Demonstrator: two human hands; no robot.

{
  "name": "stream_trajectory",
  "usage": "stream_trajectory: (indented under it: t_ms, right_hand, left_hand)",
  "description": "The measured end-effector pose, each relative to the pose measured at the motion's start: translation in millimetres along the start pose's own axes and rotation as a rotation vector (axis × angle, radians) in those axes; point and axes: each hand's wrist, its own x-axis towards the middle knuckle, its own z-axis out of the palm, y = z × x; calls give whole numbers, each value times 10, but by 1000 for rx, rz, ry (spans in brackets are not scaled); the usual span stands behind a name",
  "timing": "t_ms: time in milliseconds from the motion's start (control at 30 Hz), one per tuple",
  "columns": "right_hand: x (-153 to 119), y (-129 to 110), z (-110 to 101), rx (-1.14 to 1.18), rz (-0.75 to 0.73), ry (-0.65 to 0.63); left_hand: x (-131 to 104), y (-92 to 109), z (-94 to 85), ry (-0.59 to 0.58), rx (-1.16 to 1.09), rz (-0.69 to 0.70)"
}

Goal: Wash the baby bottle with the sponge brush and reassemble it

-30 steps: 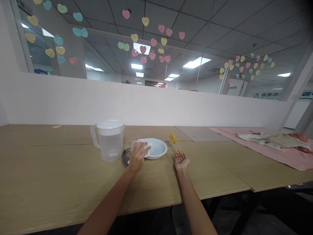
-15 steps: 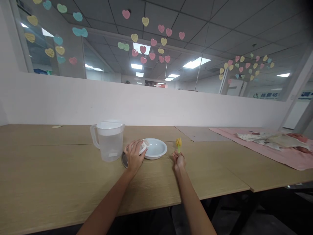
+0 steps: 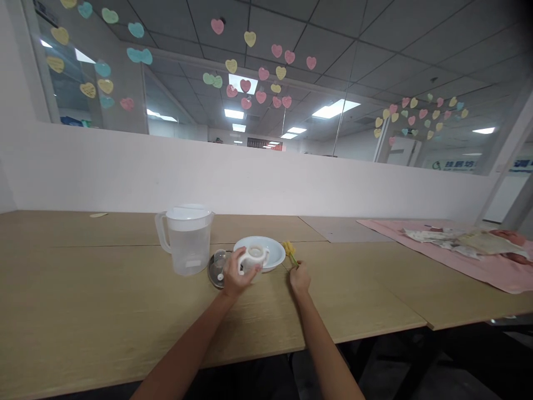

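My left hand [image 3: 236, 276] is closed on a small white teapot [image 3: 255, 257], its open top showing, held in front of the white bowl [image 3: 275, 254]. Behind that hand a round dark tray [image 3: 214, 278] carries a small clear lid-like piece [image 3: 220, 259] with a white knob. My right hand [image 3: 300, 277] grips the green stem of a yellow flower [image 3: 288, 248], which leans left with its bloom beside the bowl's right rim. A translucent pitcher [image 3: 189, 244] with a white lid stands left of the tray.
The wooden table [image 3: 104, 300] runs along a white half wall [image 3: 250, 178] with glass above. On the right lies a pink cloth [image 3: 495, 278] with crumpled pale cloths on it. A thin pale piece [image 3: 99, 215] lies at the back left.
My left hand has moved right with the teapot, uncovering the tray. The flower in my right hand has tipped from upright to leaning left, towards the bowl.
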Motion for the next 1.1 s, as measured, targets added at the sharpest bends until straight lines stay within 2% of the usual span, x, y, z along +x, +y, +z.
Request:
stream_trajectory:
  t_ms: [100,167,267,433,567,667,800,867,1000,1100]
  right_hand:
    - [-40,-40,-19,-121,-1,-8]
    - [-57,-59,-32,-186,-30,-21]
    - [-73,-80,-46,-226,-66,-15]
    - [-93,-99,-57,-294,-102,13]
    - [-93,-82,-61,-347,-96,-5]
    - [-97,-66,-66,-406,-69,-3]
    - [-119,-84,-79,-466,-81,38]
    - [-130,-109,-88,-491,-122,37]
    - [-136,-141,-96,-548,-205,-36]
    - [-131,-136,-87,-566,-204,-66]
  left_hand:
    - [-76,111,13,-192,-68,184]
    - [-108,164,26,-272,-105,222]
    - [-129,204,41,-358,-137,175]
    - [-128,260,31,-552,-161,19]
    - [-101,297,14,-640,-157,-64]
    - [-70,296,2,-668,-116,-83]
    - [-31,244,-18,-694,-101,-21]
    - [-10,174,-28,-639,-101,2]
    - [60,-84,-54,-406,68,-49]
    - [133,-301,-80,-401,330,-106]
